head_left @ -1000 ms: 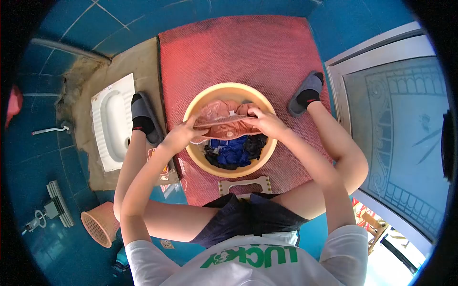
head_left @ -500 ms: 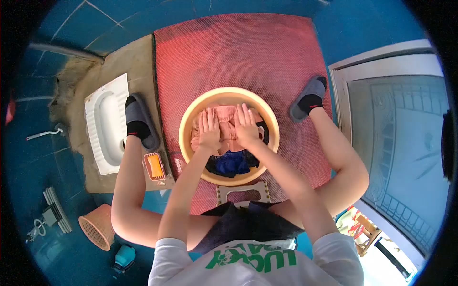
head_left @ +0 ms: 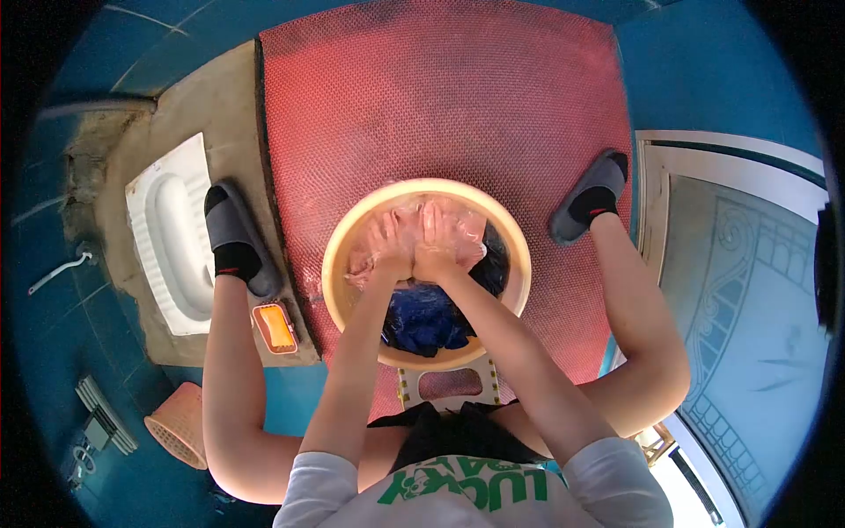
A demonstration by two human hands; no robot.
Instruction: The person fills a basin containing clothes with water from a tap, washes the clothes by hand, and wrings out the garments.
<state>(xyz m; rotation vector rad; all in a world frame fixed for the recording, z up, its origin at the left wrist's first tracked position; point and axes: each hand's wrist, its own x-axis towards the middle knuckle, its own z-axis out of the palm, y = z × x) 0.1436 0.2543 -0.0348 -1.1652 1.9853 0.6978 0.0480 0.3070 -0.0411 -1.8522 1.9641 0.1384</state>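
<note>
A round yellow basin [head_left: 339,304] stands on the red mat between the person's feet. Inside it, pink cloth [head_left: 464,231] lies at the far side, wet and under or near water. Dark blue cloth [head_left: 424,319] bunches at the near side, with black cloth [head_left: 493,264] at the right. My left hand [head_left: 388,246] presses flat on the pink cloth, fingers spread. Beside it my right hand [head_left: 434,245] also lies flat on the pink cloth, its fingers stretched forward. The two hands nearly touch at the wrists.
A small stool [head_left: 451,382] is right behind the basin. Left are a squat toilet [head_left: 180,233], an orange soap bar in a dish [head_left: 275,327] and a pink basket [head_left: 180,425]. A glass-panelled door [head_left: 748,290] is at the right. Slippered feet flank the basin on the red mat [head_left: 422,106].
Both hands have let go of the raised pink cloth and pushed it down into the basin. The view has tilted, and the basin appears lower and larger.
</note>
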